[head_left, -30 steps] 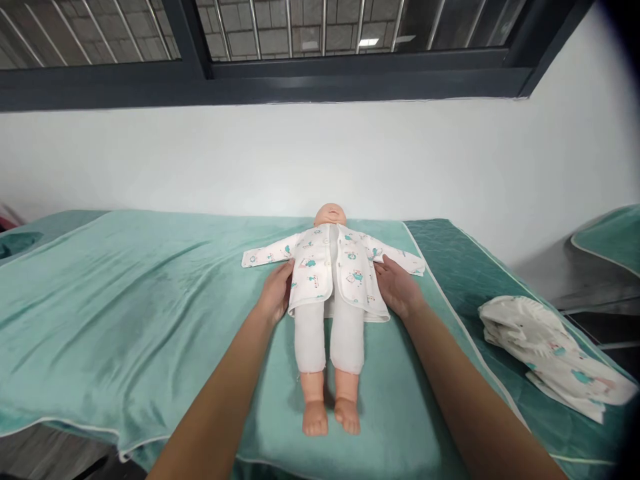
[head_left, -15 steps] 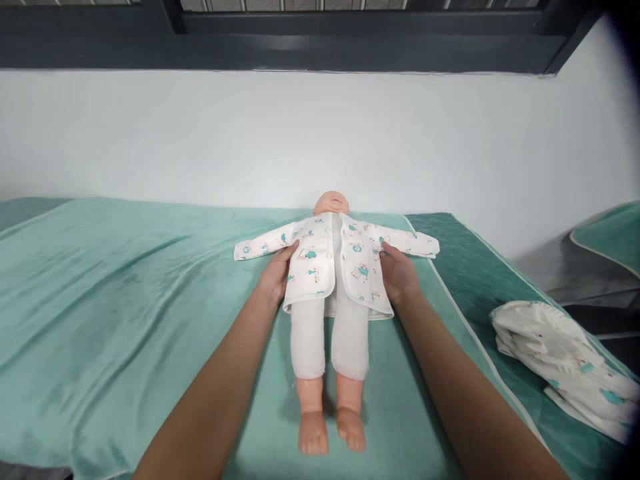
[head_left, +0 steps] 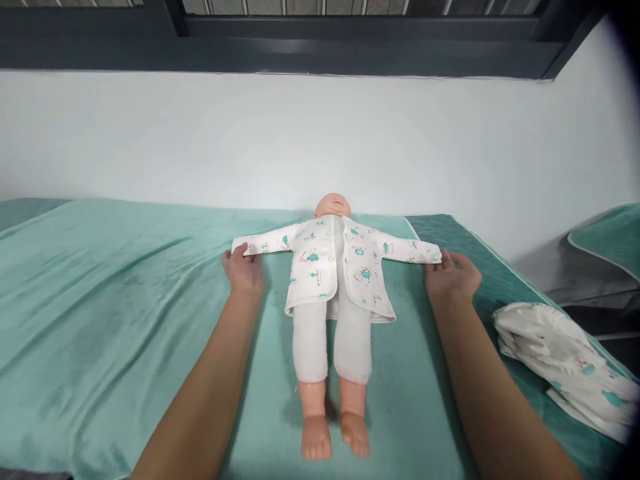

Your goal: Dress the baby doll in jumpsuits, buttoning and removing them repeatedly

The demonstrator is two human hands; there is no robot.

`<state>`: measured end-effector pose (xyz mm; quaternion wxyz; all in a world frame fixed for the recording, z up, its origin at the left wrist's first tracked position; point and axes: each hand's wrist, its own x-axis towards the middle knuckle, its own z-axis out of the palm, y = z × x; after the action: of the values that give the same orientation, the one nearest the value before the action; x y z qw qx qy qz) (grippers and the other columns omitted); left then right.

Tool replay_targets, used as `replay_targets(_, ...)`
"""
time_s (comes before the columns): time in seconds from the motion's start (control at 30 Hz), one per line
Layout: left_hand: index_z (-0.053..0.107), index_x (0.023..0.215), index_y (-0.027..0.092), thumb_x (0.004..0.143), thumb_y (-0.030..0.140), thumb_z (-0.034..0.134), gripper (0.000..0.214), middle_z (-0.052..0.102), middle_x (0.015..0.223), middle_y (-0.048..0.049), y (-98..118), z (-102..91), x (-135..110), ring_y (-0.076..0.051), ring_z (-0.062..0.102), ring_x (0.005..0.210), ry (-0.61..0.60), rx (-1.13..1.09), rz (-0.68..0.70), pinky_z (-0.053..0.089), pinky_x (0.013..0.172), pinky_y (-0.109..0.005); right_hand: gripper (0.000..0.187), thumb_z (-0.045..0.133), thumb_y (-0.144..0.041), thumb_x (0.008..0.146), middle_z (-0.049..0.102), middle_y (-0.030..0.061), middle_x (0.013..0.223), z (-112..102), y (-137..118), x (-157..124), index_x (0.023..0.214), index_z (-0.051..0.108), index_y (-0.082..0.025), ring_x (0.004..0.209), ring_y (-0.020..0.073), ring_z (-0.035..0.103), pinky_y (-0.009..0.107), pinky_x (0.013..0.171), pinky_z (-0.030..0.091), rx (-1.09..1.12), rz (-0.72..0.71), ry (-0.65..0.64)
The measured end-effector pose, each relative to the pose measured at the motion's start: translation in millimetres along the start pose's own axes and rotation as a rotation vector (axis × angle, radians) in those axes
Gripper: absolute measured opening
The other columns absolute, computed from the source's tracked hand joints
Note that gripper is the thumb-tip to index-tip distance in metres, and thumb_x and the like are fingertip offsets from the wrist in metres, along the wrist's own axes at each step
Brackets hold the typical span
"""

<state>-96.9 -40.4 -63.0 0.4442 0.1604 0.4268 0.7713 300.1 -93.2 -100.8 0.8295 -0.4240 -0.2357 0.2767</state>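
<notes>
A baby doll (head_left: 314, 398) lies on its back on a light green blanket, feet towards me. It wears a white long-sleeved jacket (head_left: 313, 270) with green and red prints, its front parted down the middle over the white body. Both sleeves stretch out sideways. My left hand (head_left: 243, 272) pinches the end of the left-side sleeve between thumb and fingers. At the opposite cuff, my right hand (head_left: 453, 277) has its fingers closed around the sleeve end; its fingertips are partly hidden. No doll hands show beyond the cuffs.
A crumpled white printed cloth (head_left: 560, 360) lies at the right on a darker green cover (head_left: 465, 243). The light green blanket (head_left: 125, 320) spreads to the left. Behind the doll's head rises a white wall (head_left: 320, 140), below a dark window frame (head_left: 350, 50).
Both hands have moved outward from the jacket's sides to the sleeve ends. The right-side sleeve now slopes down slightly more. The doll's body stays in place.
</notes>
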Motion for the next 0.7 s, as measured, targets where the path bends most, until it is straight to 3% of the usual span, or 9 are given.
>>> replay_targets(0.07,0.038,0.125,0.027,0.077,0.01,0.058,0.055,0.046,0.142,-0.0063,-0.9,-1.8,-4.5,-0.014,0.05,0.13,0.1,0.137,0.203,0.04,0.111,-0.032,0.037,0.051,-0.018,0.072,0.059,0.005,0.119,0.8,-2.4,-1.7,0.108,0.046,-0.025,0.12,0.0192,0.056,0.053,0.112,0.038,-0.027,-0.053,0.138)
replay_targets(0.13,0.038,0.129,0.027,0.076,0.009,0.058,0.059,0.037,0.151,-0.0059,-3.0,-0.6,-15.0,-0.014,0.037,0.14,0.088,0.299,0.425,0.031,0.117,-0.031,0.049,0.059,-0.015,0.072,0.058,0.0041,0.126,13.6,-3.8,-16.0,0.118,0.046,-0.025,0.127,0.0163,0.052,0.045,0.117,0.032,-0.055,-0.119,0.187)
replay_targets(0.2,0.043,0.129,0.024,0.079,0.011,0.055,0.053,0.041,0.149,-0.0062,-4.8,3.5,-28.7,-0.016,0.036,0.14,-0.011,0.47,0.608,0.029,0.118,-0.032,0.052,0.067,-0.014,0.072,0.059,0.004,0.13,34.1,-5.8,-40.7,0.121,0.052,-0.023,0.13,0.0158,0.05,0.039,0.118,0.031,-0.094,-0.195,0.074)
replay_targets(0.23,0.047,0.127,0.024,0.081,0.012,0.054,0.049,0.046,0.145,-0.0056,-5.3,6.2,-35.8,-0.017,0.04,0.137,-0.092,0.521,0.644,0.029,0.118,-0.033,0.047,0.067,-0.018,0.077,0.059,0.0052,0.133,45.0,-7.5,-55.2,0.122,0.054,-0.022,0.132,0.0176,0.049,0.042,0.119,0.03,-0.161,-0.255,-0.074)
replay_targets(0.3,0.056,0.119,0.023,0.085,0.016,0.054,0.035,0.057,0.133,-0.0046,-5.1,11.9,-49.3,-0.019,0.049,0.129,-0.32,0.577,0.612,0.032,0.116,-0.035,0.037,0.062,-0.027,0.087,0.058,0.007,0.136,64.0,-12.6,-84.0,0.123,0.058,-0.022,0.133,0.0215,0.049,0.048,0.118,0.03,-0.298,-0.279,-0.359)
replay_targets(0.4,0.064,0.107,0.022,0.089,0.025,0.054,0.021,0.066,0.121,-0.005,-0.5,17.8,-67.1,-0.022,0.058,0.119,-0.649,0.629,0.45,0.041,0.109,-0.038,0.037,0.058,-0.031,0.093,0.053,0.0063,0.144,79.0,-23.2,-116.3,0.13,0.057,-0.027,0.138,0.0233,0.044,0.05,0.118,0.03,-0.509,-0.299,-0.695)
replay_targets(0.5,0.067,0.107,0.025,0.086,0.029,0.061,0.022,0.062,0.131,-0.0058,8.7,18.4,-83.5,-0.026,0.052,0.128,-0.873,0.776,0.452,0.04,0.111,-0.043,0.043,0.064,-0.034,0.09,0.041,0.0049,0.154,79.8,-33.5,-130.0,0.133,0.055,-0.031,0.147,0.0261,0.029,0.052,0.12,0.028,-0.69,-0.449,-0.995)
replay_targets(0.63,0.061,0.127,0.033,0.067,0.031,0.082,0.064,0.037,0.156,-0.0018,21.8,11.7,-98.6,-0.035,0.022,0.149,-1.15,1.0,0.492,0.025,0.121,-0.054,0.079,0.074,-0.042,0.081,0.021,0.0029,0.163,75.2,-43.6,-132.6,0.15,0.035,-0.035,0.151,0.0309,0.012,0.059,0.12,0.024,-0.835,-0.539,-1.186)
replay_targets(0.7,0.052,0.138,0.035,0.062,0.027,0.084,0.083,0.026,0.161,0.0007,26.4,7.5,-101.8,-0.036,0.009,0.152,-1.241,1.081,0.48,0.02,0.121,-0.058,0.09,0.076,-0.043,0.079,0.015,0.0019,0.164,73.9,-47.5,-132.7,0.154,0.026,-0.036,0.152,0.0321,0.007,0.06,0.12,0.023,-0.861,-0.539,-1.238)
